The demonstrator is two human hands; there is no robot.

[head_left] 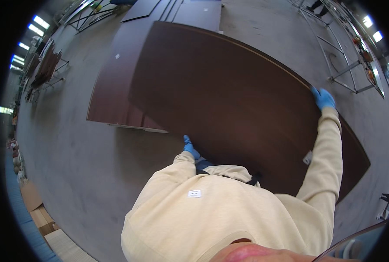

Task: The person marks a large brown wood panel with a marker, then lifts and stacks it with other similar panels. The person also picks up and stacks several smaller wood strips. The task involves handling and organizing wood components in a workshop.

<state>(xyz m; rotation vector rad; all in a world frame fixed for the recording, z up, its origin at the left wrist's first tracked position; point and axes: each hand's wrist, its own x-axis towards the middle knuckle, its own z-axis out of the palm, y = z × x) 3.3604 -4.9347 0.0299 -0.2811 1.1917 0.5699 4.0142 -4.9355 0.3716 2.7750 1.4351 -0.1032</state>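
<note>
A large dark brown panel [229,96] lies tilted across the front of my body, its far left part over a stack of similar boards. My right hand [324,99], in a blue glove, grips the panel's long far edge, with fingers hooked over it. Against the near edge, close to my waist, my left hand [190,148] in a blue glove holds the same panel; part of its fingers is hidden beneath the board. A small white label [307,157] shows on the panel beside my right forearm.
The stack of brown boards [109,98] stands ahead to the left, with more panels [194,13] behind it. A metal-framed table [352,65] stands at the right. Another rack [46,70] is at the far left. Cardboard [41,218] lies at the lower left.
</note>
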